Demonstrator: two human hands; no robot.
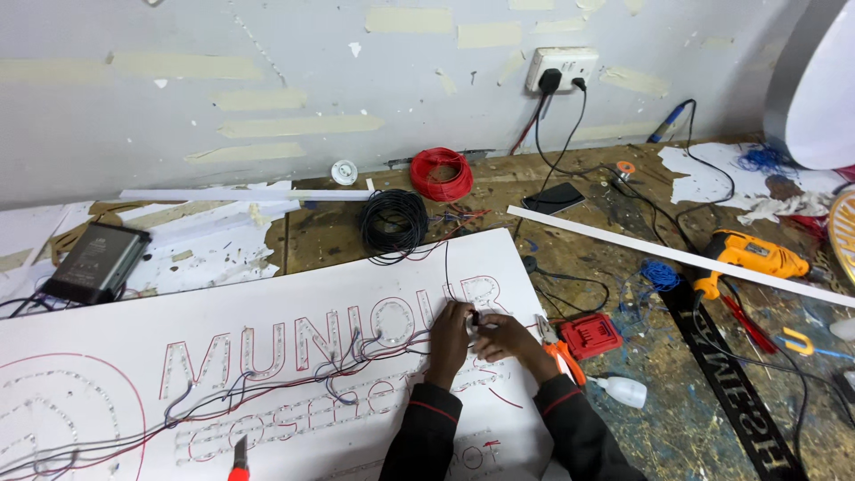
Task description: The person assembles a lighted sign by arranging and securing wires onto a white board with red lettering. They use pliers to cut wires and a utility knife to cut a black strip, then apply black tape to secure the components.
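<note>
A large white sign board [116,330] with red-outlined letter shapes lies on the workbench, with red, black and blue wires running across it. My left hand [450,337] and my right hand [500,337] meet over the last big letter. Both pinch a thin black wire [446,267] that leads up to the black wire coil [394,221]. Dark sleeves with red cuff stripes cover both forearms.
A red wire coil [442,173] lies behind the black one. Orange-handled pliers [558,349], a red box [590,335] and a small white bottle [621,390] sit right of my hands. An orange drill [753,253], a phone [554,198], a black power supply [96,262] and a wall socket [561,69] are around.
</note>
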